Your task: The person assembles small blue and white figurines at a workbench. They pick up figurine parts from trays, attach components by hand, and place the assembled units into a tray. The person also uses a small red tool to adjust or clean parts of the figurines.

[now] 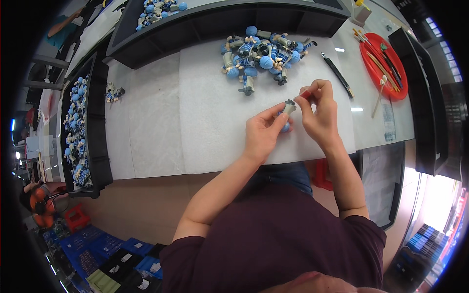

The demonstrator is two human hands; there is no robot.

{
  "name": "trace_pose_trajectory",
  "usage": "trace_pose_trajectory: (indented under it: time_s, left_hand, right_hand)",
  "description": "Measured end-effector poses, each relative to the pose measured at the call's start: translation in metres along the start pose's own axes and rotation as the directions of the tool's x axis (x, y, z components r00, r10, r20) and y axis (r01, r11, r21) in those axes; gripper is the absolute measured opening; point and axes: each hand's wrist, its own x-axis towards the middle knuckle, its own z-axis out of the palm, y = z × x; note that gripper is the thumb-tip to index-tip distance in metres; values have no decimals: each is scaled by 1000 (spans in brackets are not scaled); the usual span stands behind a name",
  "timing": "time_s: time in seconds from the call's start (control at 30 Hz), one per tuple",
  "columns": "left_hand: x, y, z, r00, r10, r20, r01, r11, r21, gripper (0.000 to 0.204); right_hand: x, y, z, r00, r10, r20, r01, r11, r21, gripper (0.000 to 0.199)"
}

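Observation:
Held feet up in my left hand (263, 134) is a small figurine (289, 108) with a grey lower body and a round blue head, its head end partly hidden by the fingers. My right hand (321, 116), just to the right of the figurine's feet, pinches a slim red piece (306, 93) between thumb and fingers; its exact kind is too small to tell. Beyond both hands, a heap of similar blue-and-grey figurines (266, 62) lies on the white work sheet (215, 122). A black, pen-like cutter (338, 75) rests to the right of the heap.
A red plate (375, 39) with brushes and sticks stands at the right, beside a long black tray (426, 107). Black bins with figurines line the back (234, 24) and the left (99, 127). A few loose figurines (114, 92) lie near the left bin.

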Motion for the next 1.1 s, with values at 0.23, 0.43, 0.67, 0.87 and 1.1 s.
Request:
trace_pose_trajectory:
  time_s: [0.23,0.43,0.67,0.87,1.1]
  left_hand:
    - [0,-1,0,1000,3,-4,-3,1000,-5,33]
    - [1,-2,-1,1000,6,-2,-6,1000,-5,32]
    - [0,0,1,1000,3,-9,-3,1000,-21,33]
    - [0,0,1,1000,-8,-7,8,1000,-8,34]
    - [0,-1,1,1000,-12,-15,12,1000,-7,33]
  right_hand:
    - [0,4,0,1000,-10,-5,10,1000,7,27]
    - [-3,1,0,998,-54,22,55,997,-58,27]
    - [3,3,-3,1000,16,19,-16,999,-31,27]
    - [2,2,-3,999,-8,45,10,999,-35,26]
    - [-3,1,-3,997,-43,61,45,998,-31,27]
